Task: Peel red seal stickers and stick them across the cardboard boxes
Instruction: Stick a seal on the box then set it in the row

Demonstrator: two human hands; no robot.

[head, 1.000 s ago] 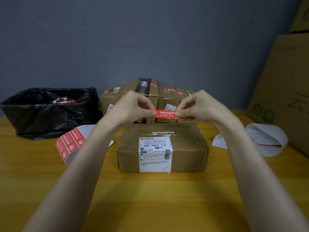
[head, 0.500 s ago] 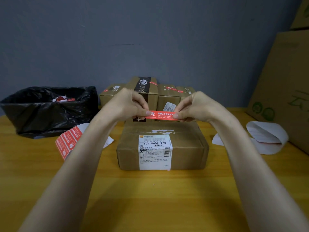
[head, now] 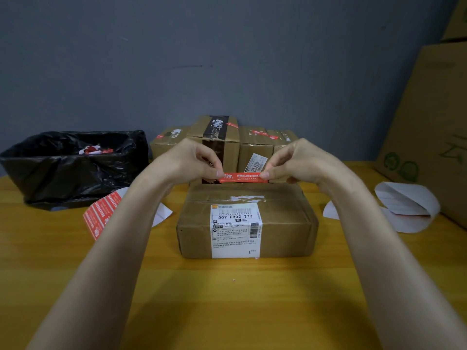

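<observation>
The left hand [head: 192,160] and right hand [head: 298,160] each pinch one end of a peeled red paper seal sticker [head: 242,177], stretched over the far edge of the flat brown cardboard box [head: 278,218], which has no seal yet. The smaller cardboard boxes behind [head: 255,145] already show red stickers.

Parcel-packing room: labelled cardboard boxes [head: 247,221] on a wooden table [head: 227,299].

Far left of you: black bin bag [head: 75,173] on yellow wooden table [head: 227,299], red-white scraps [head: 93,149] inside. Your right: curled white backing paper [head: 404,205] just beside big brown carton [head: 434,127]. Grey wall [head: 227,59] behind.
</observation>
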